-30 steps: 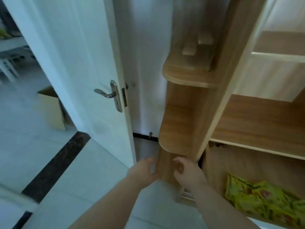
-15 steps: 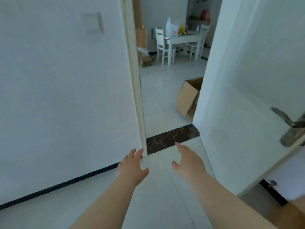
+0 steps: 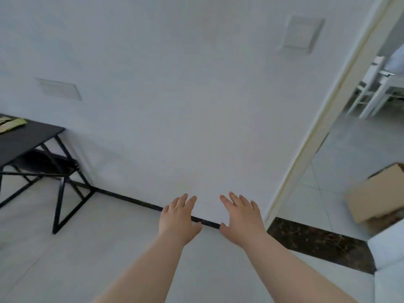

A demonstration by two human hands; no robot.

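White wall (image 3: pixel 175 106) fills the view, and both hands are up in front of it, low down. Left hand (image 3: pixel 178 217) and right hand (image 3: pixel 241 217) hang side by side, backs to the camera, with a narrow gap between the thumbs. Fingers (image 3: pixel 190 202) are straight and slightly spread on each hand, holding nothing. Whether the fingertips actually touch the wall, I can't tell from this angle. Black skirting (image 3: pixel 131 199) runs along the foot of the wall and passes right behind both hands. Off to the left, a black desk (image 3: pixel 24 136) stands by the wall with a yellowish packet (image 3: pixel 11 125) on it, well apart from the hands. Just right of the right hand the door frame (image 3: pixel 317 132) rises, with a dark stone threshold (image 3: pixel 317 241) at its foot and a cardboard box (image 3: pixel 376 197) beyond it.
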